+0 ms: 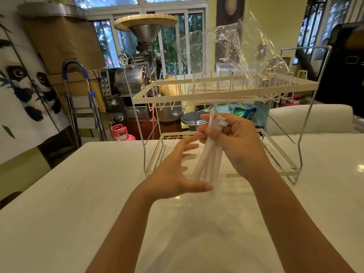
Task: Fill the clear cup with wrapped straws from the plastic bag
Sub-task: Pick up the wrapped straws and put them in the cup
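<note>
The right hand (234, 138) is holding a bundle of wrapped straws (206, 160) upright above the white surface (59, 203), its grip clamped around the upper part of the bundle with the fingers curled over it and the thumb pressing from the near side. The paper ends of the straws are sticking out above the fist, and the lower ends are fanning out downward, hanging clear of the surface. The left hand (177, 170) is hovering just beside the lower half of the bundle, its grip apart: the fingers are spread and blurred, and the thumb is reaching under the straw tips, though whether it is touching them cannot be told. Behind both hands a two-tier wire rack (224, 93) is standing on the surface, with a cream upper shelf and a chrome frame. The clear plastic bag (236, 54) is sitting on that upper shelf, crumpled and rising high, well apart from the hands. The clear cup cannot be made out with any certainty; faint transparent edges are showing around the lower part of the straws, but they are too indistinct to tell. Beyond the surface a metal roasting machine (137, 71), a pink gas cylinder (121, 133) and a panda picture (25, 85) are standing in the background.
</note>
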